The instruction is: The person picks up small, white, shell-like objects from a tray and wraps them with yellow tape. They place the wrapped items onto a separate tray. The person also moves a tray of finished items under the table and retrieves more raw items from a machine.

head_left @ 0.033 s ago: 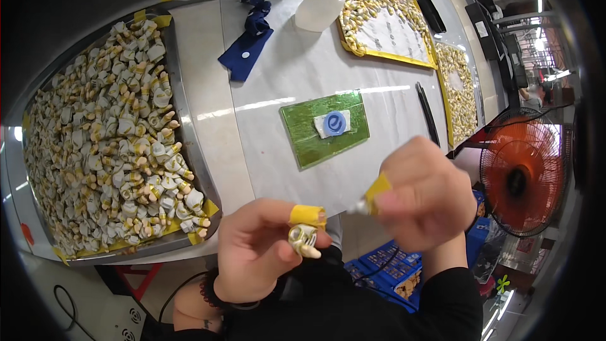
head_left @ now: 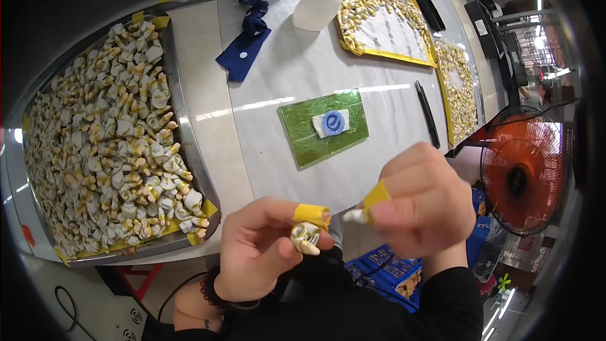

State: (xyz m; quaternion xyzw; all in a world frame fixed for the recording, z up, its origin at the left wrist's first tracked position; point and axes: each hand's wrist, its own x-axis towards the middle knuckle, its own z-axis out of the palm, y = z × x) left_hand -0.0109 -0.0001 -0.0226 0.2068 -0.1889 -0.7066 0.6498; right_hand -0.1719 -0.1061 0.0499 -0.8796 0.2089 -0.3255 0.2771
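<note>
Low in the middle, my left hand (head_left: 259, 240) pinches a small white figurine part (head_left: 305, 238) with gold trim and a pale tip. Yellow tape wraps a fingertip of that hand. Just to the right, my right hand (head_left: 424, 205) is closed around a small white piece (head_left: 355, 216), whose rounded end pokes out toward the figurine part. Its finger also carries yellow tape. A narrow gap separates the two pieces. Beyond the hands lies a green glass plate (head_left: 303, 145) bearing a small blue round cup (head_left: 333, 123) on a white pad.
At left stands a metal tray (head_left: 180, 98) heaped with similar white-and-gold parts. A yellow-edged tray (head_left: 394, 58) of small pieces lies far right, with another tray (head_left: 449, 113) beside it. A squeeze bottle (head_left: 314, 9), dark blue cloth (head_left: 246, 53), black pen (head_left: 427, 113) and orange fan (head_left: 521, 180) surround the workspace.
My right hand has shifted slightly down and left, and its white piece shows more sharply. The left hand holds the figurine part almost unmoved.
</note>
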